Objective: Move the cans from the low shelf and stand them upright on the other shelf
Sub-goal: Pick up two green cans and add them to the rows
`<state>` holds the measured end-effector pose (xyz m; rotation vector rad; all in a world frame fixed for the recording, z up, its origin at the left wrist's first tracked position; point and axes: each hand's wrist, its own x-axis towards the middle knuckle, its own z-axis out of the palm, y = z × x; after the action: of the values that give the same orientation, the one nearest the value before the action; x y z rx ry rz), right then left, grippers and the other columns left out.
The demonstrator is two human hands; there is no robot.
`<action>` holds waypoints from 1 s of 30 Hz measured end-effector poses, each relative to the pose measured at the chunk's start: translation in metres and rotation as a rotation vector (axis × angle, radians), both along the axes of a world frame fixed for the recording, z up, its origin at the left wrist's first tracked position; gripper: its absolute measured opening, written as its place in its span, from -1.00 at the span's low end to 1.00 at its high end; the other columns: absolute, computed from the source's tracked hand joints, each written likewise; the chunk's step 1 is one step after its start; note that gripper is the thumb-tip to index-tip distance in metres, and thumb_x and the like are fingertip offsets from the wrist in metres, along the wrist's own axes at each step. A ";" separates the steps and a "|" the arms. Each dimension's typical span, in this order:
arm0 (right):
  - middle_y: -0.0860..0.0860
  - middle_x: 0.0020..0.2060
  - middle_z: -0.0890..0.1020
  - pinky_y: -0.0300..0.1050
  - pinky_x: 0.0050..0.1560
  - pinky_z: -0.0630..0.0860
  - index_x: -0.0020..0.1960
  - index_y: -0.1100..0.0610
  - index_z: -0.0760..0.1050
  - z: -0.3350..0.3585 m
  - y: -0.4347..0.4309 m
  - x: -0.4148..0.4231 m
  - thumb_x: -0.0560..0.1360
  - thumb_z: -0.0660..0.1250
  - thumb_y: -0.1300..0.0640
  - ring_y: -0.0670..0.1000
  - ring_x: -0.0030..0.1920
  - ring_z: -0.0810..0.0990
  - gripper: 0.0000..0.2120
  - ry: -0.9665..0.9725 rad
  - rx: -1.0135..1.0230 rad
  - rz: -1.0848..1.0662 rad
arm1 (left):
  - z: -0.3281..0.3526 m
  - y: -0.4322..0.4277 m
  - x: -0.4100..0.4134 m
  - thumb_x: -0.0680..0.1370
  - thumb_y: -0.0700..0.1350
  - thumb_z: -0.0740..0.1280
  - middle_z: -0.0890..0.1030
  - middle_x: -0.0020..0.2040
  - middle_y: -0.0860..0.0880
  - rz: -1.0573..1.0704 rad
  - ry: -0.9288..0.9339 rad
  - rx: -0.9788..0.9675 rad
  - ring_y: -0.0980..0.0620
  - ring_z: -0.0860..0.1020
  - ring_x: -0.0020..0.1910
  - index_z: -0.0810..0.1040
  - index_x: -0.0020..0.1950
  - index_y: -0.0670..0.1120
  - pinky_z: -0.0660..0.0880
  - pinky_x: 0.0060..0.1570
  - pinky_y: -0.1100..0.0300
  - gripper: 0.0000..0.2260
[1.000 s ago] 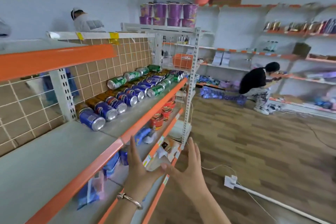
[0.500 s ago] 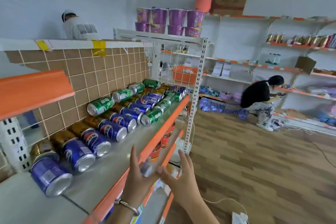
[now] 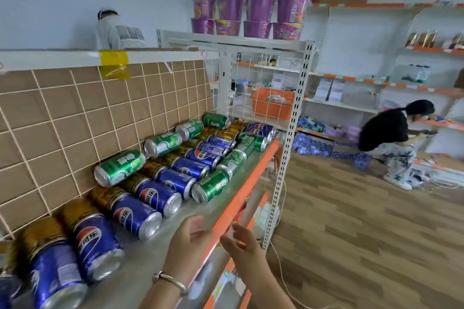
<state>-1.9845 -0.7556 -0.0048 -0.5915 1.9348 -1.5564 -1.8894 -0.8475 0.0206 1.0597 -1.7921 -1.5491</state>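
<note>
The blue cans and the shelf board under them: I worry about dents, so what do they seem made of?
The blue cans look like thin aluminium with glossy printed sides; the bare silvery ends show it. The shelf board looks like grey painted sheet metal, smooth and faintly reflective, with an orange front strip that may be plastic or painted metal.

Bare shelf strip [image 3: 175, 241] before cans [image 3: 140, 218]

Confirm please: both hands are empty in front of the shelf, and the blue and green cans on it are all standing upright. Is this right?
Not quite. The head view shows the blue cans and green cans lying on their sides on the shelf, not standing upright. The rest holds: the left hand and right hand are both empty in front of it.
</note>
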 end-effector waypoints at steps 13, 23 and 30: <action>0.23 -0.22 0.58 -0.09 -0.26 0.56 -0.05 0.28 0.47 0.030 -0.108 -0.198 0.51 0.28 0.21 0.11 -0.32 0.58 -0.89 -0.540 0.000 0.009 | 0.002 -0.088 -0.141 0.42 0.08 0.36 0.49 0.27 0.11 0.058 -0.650 -0.731 0.07 0.45 0.27 0.33 0.35 0.10 0.37 0.27 0.14 -0.48; 0.12 -0.02 0.65 0.09 0.11 0.57 0.13 0.20 0.51 0.000 -0.189 -0.248 0.03 0.53 -0.26 0.18 -0.01 0.62 -0.19 -0.380 0.208 0.136 | 0.006 -0.104 -0.148 0.34 0.21 0.36 0.56 0.02 0.03 0.128 -0.877 -0.453 0.03 0.52 0.04 0.48 0.01 0.07 0.46 0.01 0.22 -0.66; 0.13 -0.13 0.67 0.03 -0.03 0.62 0.07 0.19 0.57 -0.006 -0.206 -0.254 -0.04 0.55 -0.18 0.12 -0.14 0.62 -0.23 -0.342 0.308 0.207 | 0.002 -0.106 -0.138 0.34 0.21 0.36 0.53 -0.12 0.03 0.110 -0.786 -0.138 0.03 0.54 -0.13 0.42 -0.14 -0.01 0.45 -0.13 0.24 -0.67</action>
<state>-2.2383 -0.9618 -0.0108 -0.3537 1.7421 -1.1194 -2.0271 -0.9540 0.0224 1.8233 -2.2290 -0.9716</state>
